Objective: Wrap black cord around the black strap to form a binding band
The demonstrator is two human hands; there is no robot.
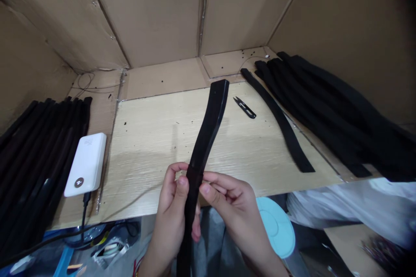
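A long black strip (pixel 211 125), slightly curved, rises from the bottom of the view and leans to the right at its far end. My left hand (pixel 175 203) is closed round its left side, thumb on the front face. From the right, my right hand (pixel 229 203) pinches the strip's edge between thumb and fingers, level with a seam or sleeve edge in the black material. The strip's lower part runs down between my forearms and out of view. Beyond it, black thread snips (pixel 245 108) lie on the pale board (pixel 146 138), apart from both hands.
A single black strip (pixel 279 121) lies right of the snips, beside a heap of black strips (pixel 325 112). More strips (pixel 42 138) are stacked at left, with a white power bank (pixel 86 164) and cable by them. Cardboard walls (pixel 162 13) enclose the back. A turquoise lid (pixel 276 227) is below.
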